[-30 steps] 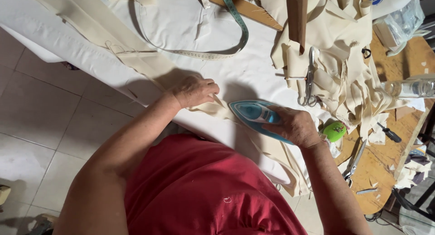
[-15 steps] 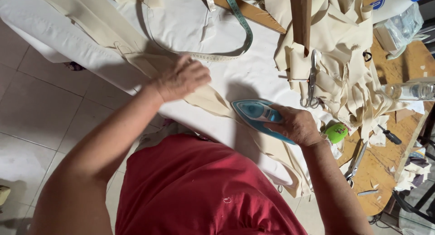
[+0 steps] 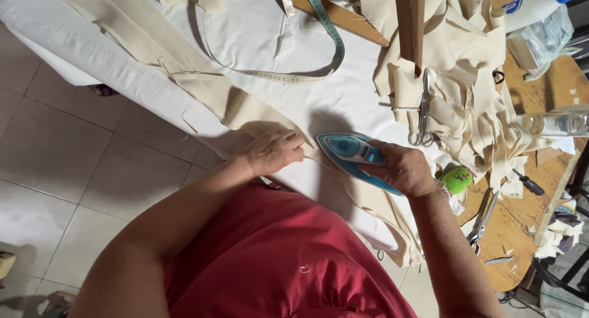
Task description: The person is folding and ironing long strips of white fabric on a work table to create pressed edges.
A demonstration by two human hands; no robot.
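Observation:
My right hand (image 3: 402, 168) grips the handle of a blue and white clothes iron (image 3: 346, 150), whose tip points left along a long cream fabric strip (image 3: 202, 85). The strip lies on a white padded board (image 3: 257, 54). My left hand (image 3: 273, 151) presses flat on the strip just left of the iron's tip, fingers together. The strip runs on under my right arm and hangs off the near edge.
A measuring tape (image 3: 325, 33) curves over the board. A heap of cream fabric pieces (image 3: 466, 91) with scissors (image 3: 423, 109) lies to the right. A green round object (image 3: 457, 179), a clear bottle (image 3: 555, 123) and small tools sit on the wooden table (image 3: 521, 232). Tiled floor lies at left.
My left hand went up the strip to the left, then came back down close to the iron. The iron and my right hand stayed nearly in place.

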